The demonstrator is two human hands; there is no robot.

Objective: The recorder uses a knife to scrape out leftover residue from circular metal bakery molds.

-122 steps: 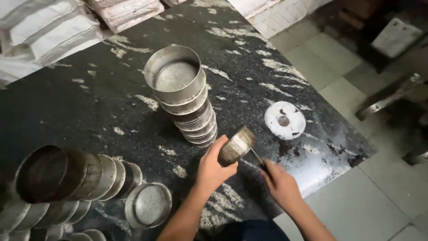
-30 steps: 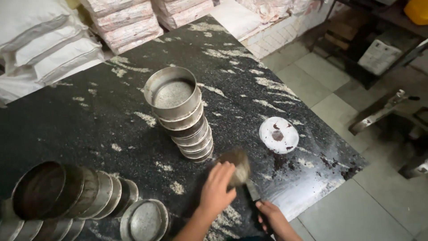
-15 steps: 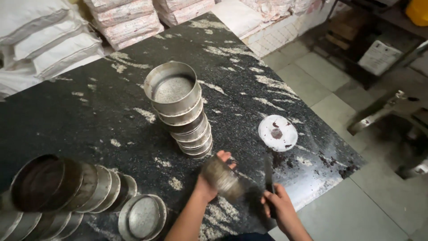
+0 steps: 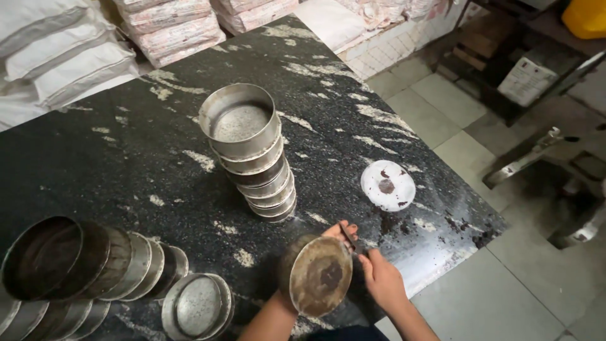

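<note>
Round metal tin (image 4: 319,275), which I now grip in my closed left hand (image 4: 297,278) at six o'clock on the black table (image 4: 126,170), has turned its base towards me, while my right hand (image 4: 382,281) pinches a thin tool (image 4: 348,239) against its rim, so scraping seems underway.

The left hand (image 4: 328,237) holds a round metal tin (image 4: 319,275) tipped on its side, its base towards the camera, while the right hand (image 4: 382,281) presses a thin tool (image 4: 348,239) against its rim. Behind them on the black stone table (image 4: 95,170) stand a stack of tins (image 4: 252,151) and a white disc (image 4: 387,185).
</note>
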